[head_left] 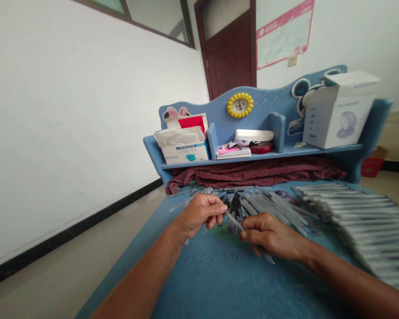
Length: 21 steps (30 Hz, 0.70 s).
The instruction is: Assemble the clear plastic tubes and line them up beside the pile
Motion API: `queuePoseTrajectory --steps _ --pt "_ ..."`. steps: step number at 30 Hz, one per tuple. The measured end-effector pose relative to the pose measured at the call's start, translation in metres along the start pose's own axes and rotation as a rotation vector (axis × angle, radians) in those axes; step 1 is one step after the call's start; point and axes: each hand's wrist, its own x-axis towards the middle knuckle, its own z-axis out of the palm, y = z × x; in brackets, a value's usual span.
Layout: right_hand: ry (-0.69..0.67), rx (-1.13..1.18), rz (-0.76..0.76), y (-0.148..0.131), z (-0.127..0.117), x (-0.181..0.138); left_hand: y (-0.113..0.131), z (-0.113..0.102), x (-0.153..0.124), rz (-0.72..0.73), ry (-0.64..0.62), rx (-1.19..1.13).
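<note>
Between my two hands runs a slim clear pen (234,220), slanting down to the right. My left hand (202,213) pinches its upper end between thumb and fingers. Around its lower part my right hand (269,234) is closed, and a clear pointed end sticks out below that hand. Whether this is one piece or several is hidden by the fingers. Just behind the hands lie small black parts (236,201), perhaps pen caps, and a spread of clear pen tubes (282,212). More thin pieces lie beyond my left hand.
A large layered stack of pens (369,226) covers the right of the blue desk (199,283). Behind, a plaid cloth (252,173) lies under a blue shelf (193,165) bearing a mask box (186,153), notepads (233,153) and a white carton (339,113). A white wall stands left.
</note>
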Motion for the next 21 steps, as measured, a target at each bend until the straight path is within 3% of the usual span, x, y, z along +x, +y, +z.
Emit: queuePoseTrajectory --steps 21 --pt "0.001 -0.001 -0.006 -0.0011 0.0002 -0.0006 -0.0001 -0.0006 -0.0004 0.025 -0.003 0.001"
